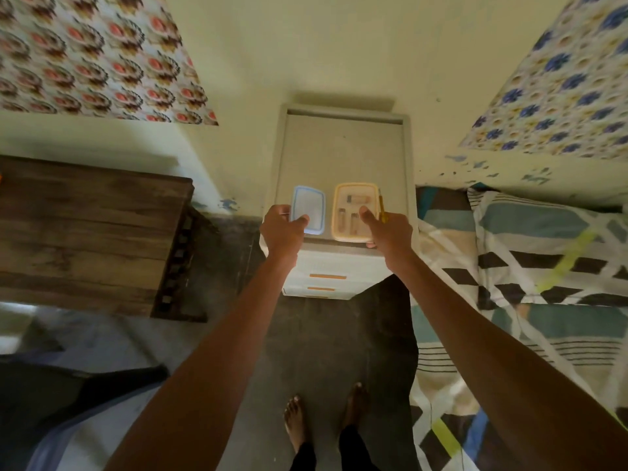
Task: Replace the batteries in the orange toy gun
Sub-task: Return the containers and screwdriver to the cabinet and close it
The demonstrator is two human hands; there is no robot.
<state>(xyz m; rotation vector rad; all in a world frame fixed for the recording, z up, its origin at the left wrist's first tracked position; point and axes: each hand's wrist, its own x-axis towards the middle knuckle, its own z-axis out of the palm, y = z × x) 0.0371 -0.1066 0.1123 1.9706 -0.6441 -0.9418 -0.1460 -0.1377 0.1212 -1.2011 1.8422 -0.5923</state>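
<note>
There's the right hand (387, 231) clamping the yellow-rimmed clear plastic box (356, 185), small batteries (357, 199) lying inside just beyond its thumb, while the left hand (283, 231), farther off, grips the blue-rimmed clear plastic box (311, 207).

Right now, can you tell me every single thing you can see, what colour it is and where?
blue box: one, clear with blue rim, over the cabinet's front edge, in left hand
yellow box: one, clear with yellow rim, right of blue box, in right hand
small items: several, blurry, maybe batteries, inside yellow box
screwdriver: one, yellow, beside yellow box, at right hand
cabinet: one, white-grey, orange drawer handles, against wall
wooden table: one, dark brown, left
bed sheet: one, white, teal, black, right
wall cloths: two, red-flowered upper left, blue-flowered upper right
left hand: one, holds blue box
right hand: one, holds yellow box
feet: two, bare, on floor
</note>
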